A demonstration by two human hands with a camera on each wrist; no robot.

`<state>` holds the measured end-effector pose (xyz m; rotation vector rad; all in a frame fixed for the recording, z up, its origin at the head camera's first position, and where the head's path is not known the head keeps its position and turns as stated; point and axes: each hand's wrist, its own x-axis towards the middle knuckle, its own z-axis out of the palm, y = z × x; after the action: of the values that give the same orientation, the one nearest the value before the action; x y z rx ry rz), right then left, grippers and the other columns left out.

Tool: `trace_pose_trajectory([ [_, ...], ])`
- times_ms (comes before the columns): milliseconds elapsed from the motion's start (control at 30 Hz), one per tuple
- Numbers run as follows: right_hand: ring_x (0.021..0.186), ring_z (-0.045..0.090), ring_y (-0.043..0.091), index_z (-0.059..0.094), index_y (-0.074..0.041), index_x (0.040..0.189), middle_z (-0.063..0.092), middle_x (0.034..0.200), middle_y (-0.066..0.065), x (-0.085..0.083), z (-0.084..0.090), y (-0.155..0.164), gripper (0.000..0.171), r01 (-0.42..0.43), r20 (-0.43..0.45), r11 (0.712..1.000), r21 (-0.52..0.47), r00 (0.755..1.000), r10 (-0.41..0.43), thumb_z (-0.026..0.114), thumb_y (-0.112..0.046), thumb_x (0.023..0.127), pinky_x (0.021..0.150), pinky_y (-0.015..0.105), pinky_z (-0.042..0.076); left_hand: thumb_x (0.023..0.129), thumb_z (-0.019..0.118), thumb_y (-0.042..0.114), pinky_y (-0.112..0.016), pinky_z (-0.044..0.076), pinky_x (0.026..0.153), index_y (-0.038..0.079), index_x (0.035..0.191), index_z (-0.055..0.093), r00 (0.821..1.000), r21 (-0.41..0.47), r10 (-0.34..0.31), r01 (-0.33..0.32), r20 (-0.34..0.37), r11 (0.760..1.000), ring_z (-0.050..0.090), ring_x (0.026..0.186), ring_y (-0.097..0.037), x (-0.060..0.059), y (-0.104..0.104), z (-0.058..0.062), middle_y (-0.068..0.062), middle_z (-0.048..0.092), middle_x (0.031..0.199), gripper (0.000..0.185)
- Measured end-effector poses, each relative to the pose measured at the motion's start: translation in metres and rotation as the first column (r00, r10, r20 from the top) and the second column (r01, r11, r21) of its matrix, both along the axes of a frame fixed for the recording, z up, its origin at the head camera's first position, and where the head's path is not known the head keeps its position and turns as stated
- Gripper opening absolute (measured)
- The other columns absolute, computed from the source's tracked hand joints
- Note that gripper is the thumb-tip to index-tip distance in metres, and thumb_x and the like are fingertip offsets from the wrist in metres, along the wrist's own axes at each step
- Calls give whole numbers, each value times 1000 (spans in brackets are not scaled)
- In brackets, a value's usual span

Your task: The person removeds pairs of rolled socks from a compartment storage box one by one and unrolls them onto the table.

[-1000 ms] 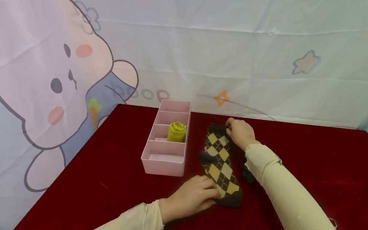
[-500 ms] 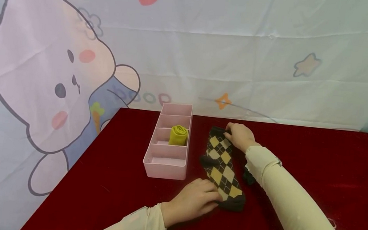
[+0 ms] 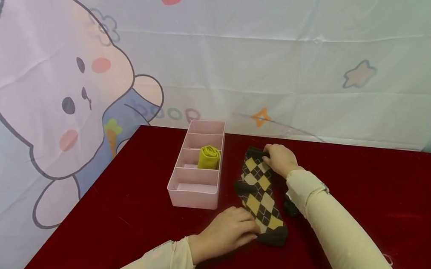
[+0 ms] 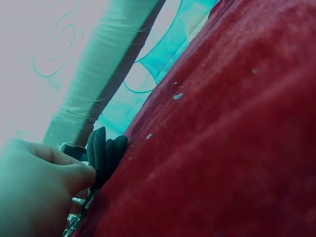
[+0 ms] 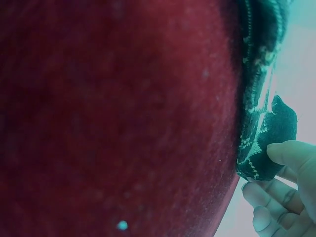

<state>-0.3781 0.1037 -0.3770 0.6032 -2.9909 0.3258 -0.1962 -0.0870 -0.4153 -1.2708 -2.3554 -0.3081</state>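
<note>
Head view: black-and-yellow argyle knit sock (image 3: 260, 189) lies stretched between the hands; left hand (image 3: 230, 232) pinches its dark toe, right hand (image 3: 280, 158) its cuff. Left wrist view: fingers (image 4: 74, 175) grip the dark toe. Right wrist view: fingertips (image 5: 286, 153) pinch the cuff.

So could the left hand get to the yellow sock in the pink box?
Probably yes. The left hand lies at the argyle sock's toe, and the pink box stands open-topped nearby, with nothing over the yellow sock.
</note>
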Motion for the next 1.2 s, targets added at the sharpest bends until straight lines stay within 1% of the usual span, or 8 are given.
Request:
trace_pose_trajectory([
  [200, 108, 62, 33, 60, -2, 123, 64, 121, 18, 0, 1, -3, 33, -7, -3, 1000, 6, 1000, 7, 59, -18, 94, 88, 44, 52, 82, 73, 26, -17, 43, 75, 24, 92, 69, 1000, 8, 7, -6, -22, 1000, 59, 86, -5, 0, -2, 1, 12, 65, 90, 10],
  [400, 106, 63, 33, 62, -3, 120, 65, 119, 18, 0, 0, -5, 30, -16, -24, 1000, 12, 1000, 16, 59, -17, 94, 86, 45, 53, 83, 73, 23, -18, 44, 75, 24, 91, 70, 999, 30, 1, 0, -34, 1000, 59, 86, -5, -1, -2, 0, 11, 66, 89, 9],
  [567, 102, 64, 32, 63, -3, 118, 67, 116, 17, 3, 0, -2, 29, -18, -40, 1000, 18, 999, 19, 60, -17, 93, 83, 44, 54, 83, 73, 19, -20, 45, 76, 22, 91, 70, 999, 77, -19, 22, -35, 997, 59, 87, -7, -1, -1, -1, 9, 65, 88, 9],
  [667, 101, 65, 31, 63, -4, 119, 67, 117, 17, 4, 0, 0, 29, -5, -40, 1000, 23, 999, 6, 60, -17, 94, 82, 43, 54, 82, 73, 16, -19, 46, 76, 21, 90, 69, 999, 110, -35, 40, -40, 993, 59, 86, -7, -1, 0, -1, 8, 65, 88, 10],
  [933, 98, 66, 30, 64, -5, 117, 67, 116, 15, 4, 5, 4, 28, 38, -40, 999, 11, 999, -38, 60, -20, 94, 79, 44, 55, 81, 72, 15, -16, 45, 75, 20, 88, 68, 988, 138, -79, 97, -131, 986, 58, 83, -6, -5, -2, -2, 9, 63, 85, 10],
  [1200, 96, 66, 29, 65, -7, 113, 68, 113, 14, 4, 9, 5, 25, 57, -61, 998, -17, 996, -58, 63, -21, 92, 79, 43, 54, 82, 70, 15, -17, 46, 74, 19, 87, 68, 984, 167, -88, 114, -156, 979, 59, 82, -6, -5, -4, -3, 9, 63, 85, 7],
])
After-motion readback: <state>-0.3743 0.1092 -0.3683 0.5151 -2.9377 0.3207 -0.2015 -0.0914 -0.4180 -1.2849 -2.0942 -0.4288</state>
